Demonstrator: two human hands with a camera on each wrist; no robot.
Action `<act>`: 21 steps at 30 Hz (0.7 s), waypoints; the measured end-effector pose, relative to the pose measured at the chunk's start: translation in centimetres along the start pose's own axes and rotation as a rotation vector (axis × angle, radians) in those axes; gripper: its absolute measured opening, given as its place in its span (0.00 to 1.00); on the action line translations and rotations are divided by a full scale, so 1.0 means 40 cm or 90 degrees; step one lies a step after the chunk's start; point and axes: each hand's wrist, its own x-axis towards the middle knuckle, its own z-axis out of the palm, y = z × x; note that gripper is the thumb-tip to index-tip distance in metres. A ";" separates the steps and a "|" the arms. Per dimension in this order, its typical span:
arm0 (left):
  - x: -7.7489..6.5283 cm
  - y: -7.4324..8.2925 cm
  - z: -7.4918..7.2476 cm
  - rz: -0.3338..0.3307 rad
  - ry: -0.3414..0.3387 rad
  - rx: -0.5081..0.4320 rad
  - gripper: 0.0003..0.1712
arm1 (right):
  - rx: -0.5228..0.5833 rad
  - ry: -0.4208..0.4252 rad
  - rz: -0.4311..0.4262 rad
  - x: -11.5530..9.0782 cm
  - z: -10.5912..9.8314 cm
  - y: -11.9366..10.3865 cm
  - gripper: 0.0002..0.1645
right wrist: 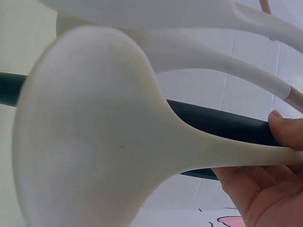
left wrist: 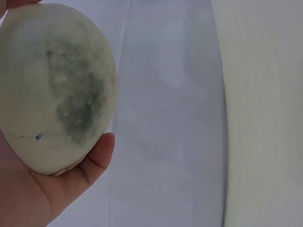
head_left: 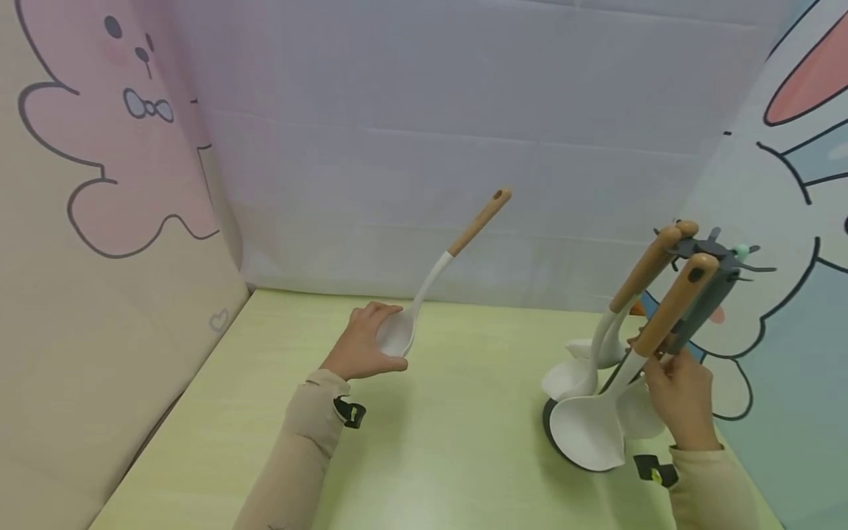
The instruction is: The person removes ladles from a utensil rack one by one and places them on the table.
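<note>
My left hand (head_left: 366,344) holds a white ladle (head_left: 396,333) by its bowl, thumb and fingers spread around the rim. The ladle's wooden handle (head_left: 482,221) points up and to the right. Dark stains mark the underside of the bowl (left wrist: 71,90) in the left wrist view. On the right, my right hand (head_left: 682,397) grips the dark post (right wrist: 227,122) of a utensil rack (head_left: 704,313). Several white utensils with wooden handles hang around it, including a broad-headed one (head_left: 588,430) in front. Its pale head (right wrist: 90,127) covers much of the right wrist view.
A pale yellow-green table (head_left: 450,442) lies under both hands. Behind it stands a whitish sheet-like wall (head_left: 371,184). Cartoon-printed panels close in the left side (head_left: 119,199) and right side (head_left: 788,383).
</note>
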 end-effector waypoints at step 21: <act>-0.157 -0.212 -0.153 -0.249 0.024 0.115 0.47 | 0.010 -0.001 -0.003 0.003 -0.004 -0.001 0.14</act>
